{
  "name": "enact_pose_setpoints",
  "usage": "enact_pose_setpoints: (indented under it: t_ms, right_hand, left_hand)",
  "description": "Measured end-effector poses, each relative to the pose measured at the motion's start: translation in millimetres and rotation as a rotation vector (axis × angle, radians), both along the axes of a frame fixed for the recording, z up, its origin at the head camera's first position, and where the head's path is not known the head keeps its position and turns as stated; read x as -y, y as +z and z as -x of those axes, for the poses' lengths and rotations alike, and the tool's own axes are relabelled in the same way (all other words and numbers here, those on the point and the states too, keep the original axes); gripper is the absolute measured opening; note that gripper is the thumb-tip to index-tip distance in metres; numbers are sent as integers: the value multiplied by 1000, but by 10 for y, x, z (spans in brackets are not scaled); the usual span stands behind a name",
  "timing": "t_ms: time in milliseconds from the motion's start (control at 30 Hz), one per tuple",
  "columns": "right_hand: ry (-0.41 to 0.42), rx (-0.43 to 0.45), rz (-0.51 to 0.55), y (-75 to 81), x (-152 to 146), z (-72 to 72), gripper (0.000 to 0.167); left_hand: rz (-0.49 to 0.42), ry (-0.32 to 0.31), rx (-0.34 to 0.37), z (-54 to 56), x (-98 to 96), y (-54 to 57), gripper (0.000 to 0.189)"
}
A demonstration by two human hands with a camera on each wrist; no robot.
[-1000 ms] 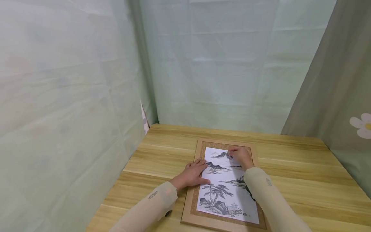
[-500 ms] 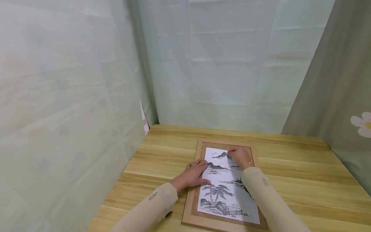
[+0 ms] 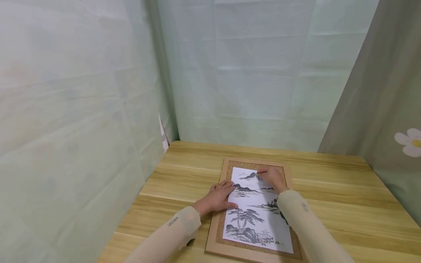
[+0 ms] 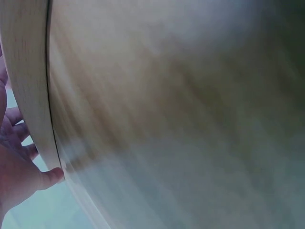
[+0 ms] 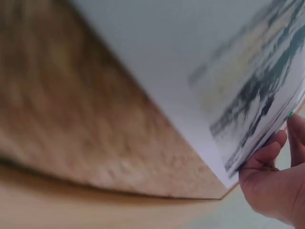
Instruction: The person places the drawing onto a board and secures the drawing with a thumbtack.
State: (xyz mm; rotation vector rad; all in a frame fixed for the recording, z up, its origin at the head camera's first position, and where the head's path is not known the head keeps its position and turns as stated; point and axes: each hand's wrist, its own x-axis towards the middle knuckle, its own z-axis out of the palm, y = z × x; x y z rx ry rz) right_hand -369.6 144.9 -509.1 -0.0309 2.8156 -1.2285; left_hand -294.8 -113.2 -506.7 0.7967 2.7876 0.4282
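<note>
A white sheet of paper (image 3: 254, 223) printed with an ink landscape lies on a wood-framed cork board (image 3: 227, 241). My left hand (image 3: 218, 199) rests with spread fingers on the board's left side, its thumb and fingertips on the paper's left edge. In the left wrist view, the left hand (image 4: 21, 176) shows beside the wooden frame (image 4: 28, 76). Near the paper's top, my right hand (image 3: 272, 178) pinches a small green push pin (image 3: 257, 174), mostly hidden by the fingers. The right wrist view shows the right hand (image 5: 276, 181) over the paper (image 5: 157, 71), with a green tip between the fingertips.
The board lies on a wood-grain table (image 3: 184, 171). Light fabric sheets (image 3: 246, 80) hang behind and to the left. A grey-brown curtain with a flower print (image 3: 411, 142) hangs at the right. Bare cork (image 5: 95, 119) borders the paper.
The head view shifts very slightly. Both hands keep nearly the same places on the paper and board; slightly more green shows at the right fingertips.
</note>
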Motion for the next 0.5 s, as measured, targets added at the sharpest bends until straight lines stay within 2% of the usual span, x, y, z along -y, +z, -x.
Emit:
enact_pose_setpoints:
  t_ms: [167,300,367,500]
  right_hand:
    - [-3,33,87,-23,-56,32,27]
    - [9,46,153,17,-110,33,32]
    - [22,39,155,81,-152,18,34]
    - [5,1,96,189,-314,-19,37]
  left_hand:
    - [42,-5,-28,36,-18,42,79]
    - [61,-6,-43,80,-8,74,73]
    - [50,-3,-56,116,11,89,65]
    - [24,7,-95,203,90,127,54]
